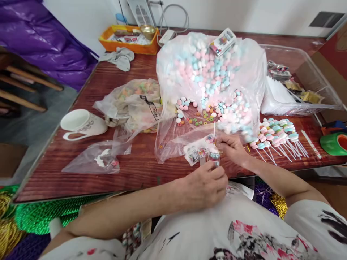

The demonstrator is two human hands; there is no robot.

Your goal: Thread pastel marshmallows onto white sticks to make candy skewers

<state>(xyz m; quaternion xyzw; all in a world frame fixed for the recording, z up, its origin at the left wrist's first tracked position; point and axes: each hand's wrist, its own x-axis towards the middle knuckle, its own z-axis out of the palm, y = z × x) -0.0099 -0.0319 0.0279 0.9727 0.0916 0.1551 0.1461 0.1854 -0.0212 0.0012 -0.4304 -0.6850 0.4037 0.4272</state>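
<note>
A small clear printed packet (214,157) with a white stick (214,129) rising from its top is held upright near the table's front edge. My left hand (204,184) is closed around its lower part. At the neck of the packet, where the stick comes out, the fingertips of my right hand (233,148) pinch together; a thin tie seems to be there, too small to be sure. Just behind the packet lie printed cards (195,151). Sticks threaded with pastel candies (279,133) are piled to the right of my right hand.
A large clear bag of pastel candies (173,68) fills the back middle, with a card stack (222,41) on top. Leftward are a bag of candy rings (130,94), a white mug (78,124) and an orange tray (108,39). Rightward stand a clear bin (306,54) and green tape (331,144).
</note>
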